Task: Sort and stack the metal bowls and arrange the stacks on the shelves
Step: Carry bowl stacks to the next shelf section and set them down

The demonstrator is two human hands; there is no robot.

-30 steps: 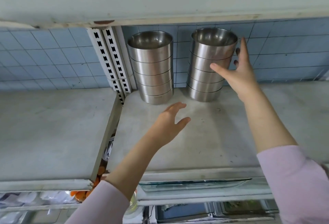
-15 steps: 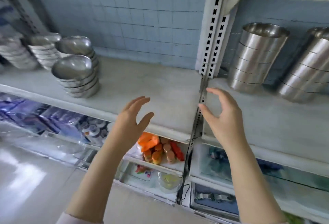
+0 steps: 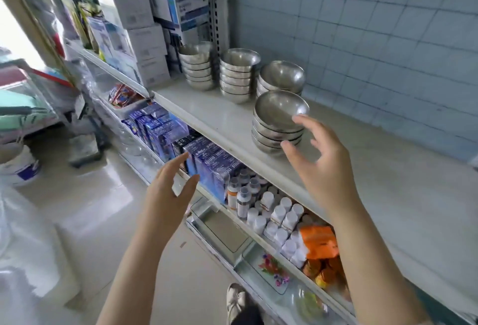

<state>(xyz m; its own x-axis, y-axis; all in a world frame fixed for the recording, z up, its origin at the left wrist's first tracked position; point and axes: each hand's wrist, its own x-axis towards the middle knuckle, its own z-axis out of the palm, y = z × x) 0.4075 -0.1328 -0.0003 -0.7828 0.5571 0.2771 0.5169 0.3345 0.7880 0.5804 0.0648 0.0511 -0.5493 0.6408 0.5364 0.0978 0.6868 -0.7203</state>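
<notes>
OK, I've got both hands up and empty: left hand (image 3: pixel 169 190) spread open out over the aisle, short of the shelf edge, right hand (image 3: pixel 324 169) open with fingers curled, hovering just beside the nearest bowl stack (image 3: pixel 278 124) but not touching as far as I can tell. That stack sits near the front edge of the white shelf (image 3: pixel 388 195); its top bowl is tilted, not nested flat. Behind it are three more stacks: one (image 3: pixel 282 77) close behind with a tilted top bowl too, then a middle stack (image 3: pixel 238 75) and a far stack (image 3: pixel 198 66) next to cardboard boxes (image 3: pixel 144 40). Handling guess: thin stainless steel, rigid, light per bowl but a full stack has some heft; polished walls look slippery, so a one-sided pinch would likely slip. I'd cup the stack low on both sides, palms under the bottom bowl's curve, and press the tilted top bowl flat first so it doesn't slide off.
</notes>
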